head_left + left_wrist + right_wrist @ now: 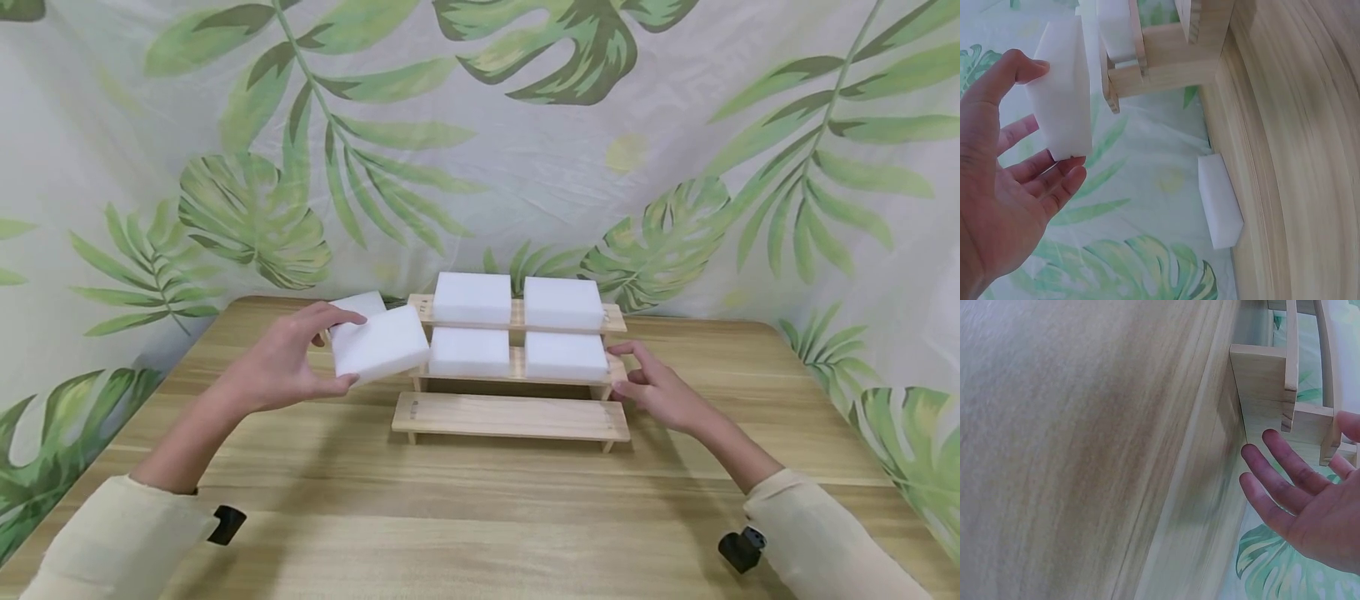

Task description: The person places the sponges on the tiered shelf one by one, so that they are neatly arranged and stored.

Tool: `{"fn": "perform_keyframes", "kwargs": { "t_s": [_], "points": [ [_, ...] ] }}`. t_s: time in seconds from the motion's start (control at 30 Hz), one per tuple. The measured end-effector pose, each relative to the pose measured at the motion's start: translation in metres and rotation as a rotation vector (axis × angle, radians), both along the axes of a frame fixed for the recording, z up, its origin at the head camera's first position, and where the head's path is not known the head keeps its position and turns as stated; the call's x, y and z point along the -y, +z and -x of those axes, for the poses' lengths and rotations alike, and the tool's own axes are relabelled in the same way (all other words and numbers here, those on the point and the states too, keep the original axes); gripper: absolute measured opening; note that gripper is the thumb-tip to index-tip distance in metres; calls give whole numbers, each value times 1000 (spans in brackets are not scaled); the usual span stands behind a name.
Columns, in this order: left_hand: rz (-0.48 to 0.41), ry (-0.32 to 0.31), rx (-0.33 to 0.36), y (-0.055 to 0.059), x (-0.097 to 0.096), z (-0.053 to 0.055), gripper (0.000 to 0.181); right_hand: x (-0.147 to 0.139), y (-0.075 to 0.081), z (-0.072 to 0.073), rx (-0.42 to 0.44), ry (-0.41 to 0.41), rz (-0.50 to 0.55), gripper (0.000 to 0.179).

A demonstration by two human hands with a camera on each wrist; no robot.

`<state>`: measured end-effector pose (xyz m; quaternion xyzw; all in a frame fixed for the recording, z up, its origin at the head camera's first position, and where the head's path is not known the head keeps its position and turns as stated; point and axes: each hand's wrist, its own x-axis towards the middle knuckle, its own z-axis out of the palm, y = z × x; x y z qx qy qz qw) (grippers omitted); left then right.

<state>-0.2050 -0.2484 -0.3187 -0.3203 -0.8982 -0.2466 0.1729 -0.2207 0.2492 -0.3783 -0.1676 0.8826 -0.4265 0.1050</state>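
Leaf-printed cloth (540,167) hangs behind a wood-grain table (465,517), above which the left hand (288,358) pinches a white block (382,343) between parted thumb and fingers, beside the left end of a three-tiered wooden stand (510,417). Another block (360,302) lies behind; four blocks (472,296) sit on the upper two tiers, and the right hand (660,396) pinches the stand's right end, other fingers extended.

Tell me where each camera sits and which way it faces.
Head: on the head, facing forward and down at the shelf and table; left hand, right hand and sleeves show.
Left wrist: on that wrist, facing its hand, which holds a white block.
Right wrist: on that wrist, facing its hand at the shelf's end.
Shared: head and left wrist views both show the held block.
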Motion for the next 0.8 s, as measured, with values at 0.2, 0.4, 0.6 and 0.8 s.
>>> {"fn": "perform_keyframes", "kwargs": {
  "t_s": [0.2,0.4,0.6,0.8],
  "points": [
    [-18,-58,-1,-1,-13,-1,57,0,-1,0,5,2,2,50],
    [-35,-115,43,2,-28,-3,58,0,0,0,7,-3,-2,50],
    [-41,-135,93,4,-38,-4,58,0,0,0,10,-8,-6,50],
    [-48,-188,126,4,-51,-5,57,0,0,1,8,-8,-2,50]
  ]
}}
